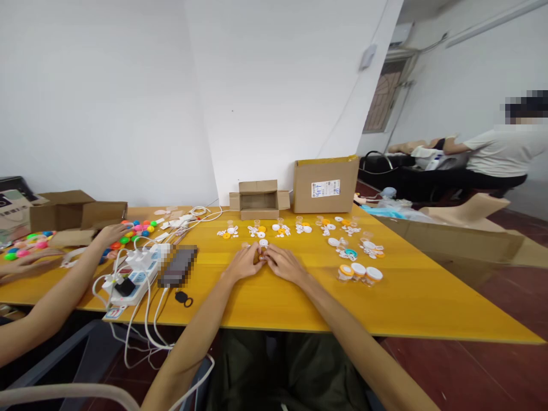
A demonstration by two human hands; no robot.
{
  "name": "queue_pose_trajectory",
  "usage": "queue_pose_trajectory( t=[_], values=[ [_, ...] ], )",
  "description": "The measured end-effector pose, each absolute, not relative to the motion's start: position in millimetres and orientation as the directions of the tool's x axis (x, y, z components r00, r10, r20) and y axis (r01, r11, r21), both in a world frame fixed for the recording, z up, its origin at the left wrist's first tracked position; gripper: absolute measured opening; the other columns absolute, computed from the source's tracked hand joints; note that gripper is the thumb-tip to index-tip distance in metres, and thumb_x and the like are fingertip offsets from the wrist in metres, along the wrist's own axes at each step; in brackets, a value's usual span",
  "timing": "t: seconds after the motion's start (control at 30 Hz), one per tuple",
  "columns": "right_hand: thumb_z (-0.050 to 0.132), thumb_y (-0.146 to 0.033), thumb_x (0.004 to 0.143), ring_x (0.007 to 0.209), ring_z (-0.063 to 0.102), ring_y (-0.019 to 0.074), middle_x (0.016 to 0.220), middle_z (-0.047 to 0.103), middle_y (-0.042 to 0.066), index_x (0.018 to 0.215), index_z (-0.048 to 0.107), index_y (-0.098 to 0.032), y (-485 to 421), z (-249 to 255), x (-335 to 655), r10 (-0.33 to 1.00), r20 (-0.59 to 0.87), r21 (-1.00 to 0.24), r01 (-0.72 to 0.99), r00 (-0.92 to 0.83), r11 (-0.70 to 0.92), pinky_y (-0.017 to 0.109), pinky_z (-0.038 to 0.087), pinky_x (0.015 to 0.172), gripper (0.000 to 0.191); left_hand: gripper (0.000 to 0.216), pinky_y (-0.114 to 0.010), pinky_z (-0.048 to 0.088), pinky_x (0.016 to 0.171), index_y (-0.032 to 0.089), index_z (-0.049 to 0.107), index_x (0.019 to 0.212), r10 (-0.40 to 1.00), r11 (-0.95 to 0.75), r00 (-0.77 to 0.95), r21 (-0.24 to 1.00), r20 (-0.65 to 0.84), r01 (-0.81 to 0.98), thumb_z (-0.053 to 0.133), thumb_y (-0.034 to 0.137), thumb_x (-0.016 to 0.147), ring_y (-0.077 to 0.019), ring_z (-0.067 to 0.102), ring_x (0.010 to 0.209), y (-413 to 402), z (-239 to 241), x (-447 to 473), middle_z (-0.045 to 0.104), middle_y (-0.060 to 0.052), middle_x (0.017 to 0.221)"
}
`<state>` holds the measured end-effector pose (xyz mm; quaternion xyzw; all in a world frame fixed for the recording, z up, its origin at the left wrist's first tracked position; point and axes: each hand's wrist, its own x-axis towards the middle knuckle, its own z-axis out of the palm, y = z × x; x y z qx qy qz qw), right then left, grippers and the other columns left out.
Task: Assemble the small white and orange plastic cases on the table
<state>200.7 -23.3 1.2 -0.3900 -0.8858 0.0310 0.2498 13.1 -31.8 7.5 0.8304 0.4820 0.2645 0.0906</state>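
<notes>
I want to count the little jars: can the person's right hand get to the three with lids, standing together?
Probably yes: nothing seems to stand between the right hand and the three lidded jars to its right, though its fingertips are busy beside the left hand.

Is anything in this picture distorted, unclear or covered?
All in head view: wide-angle distortion, table stretched at right; between left hand and right hand, details too small and soft to identify; pixel blocks cover the dark device and the head of the person at far right.
</notes>
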Motion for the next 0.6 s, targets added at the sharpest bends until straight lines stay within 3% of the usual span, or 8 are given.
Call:
queue_pose_trajectory(
  t=[0.3,0.6],
  values=[
    [0.047,-0.015,0.092,0.087,0.063,0.019,0.112,0.067,0.007,0.107,0.069,-0.024,-28.5,5.1,201.1,0.727,0.385,-0.175,0.728,-0.569,0.663,0.027,0.045,0.071,0.029,0.013,-0.03,0.046,0.071,0.025,0.053,0.093,0.849,-0.52,0.395,0.417,0.351,0.746,0.059,0.035,0.087,-0.0212,0.059,0.077,-33.1,10.2,14.2,0.056,0.002,0.069],
    [0.049,-0.015,0.09,0.084,0.063,0.0184,0.11,0.067,0.006,0.103,0.071,-0.025,-25.9,0.9,200.7,0.71,0.403,-0.218,0.693,-0.577,0.687,0.028,0.045,0.07,0.028,0.013,-0.032,0.046,0.074,0.025,0.053,0.096,0.845,-0.528,0.41,0.416,0.343,0.74,0.057,0.033,0.087,-0.022,0.059,0.079,-29.3,5.3,11.6,0.056,0.002,0.068]
  ],
)
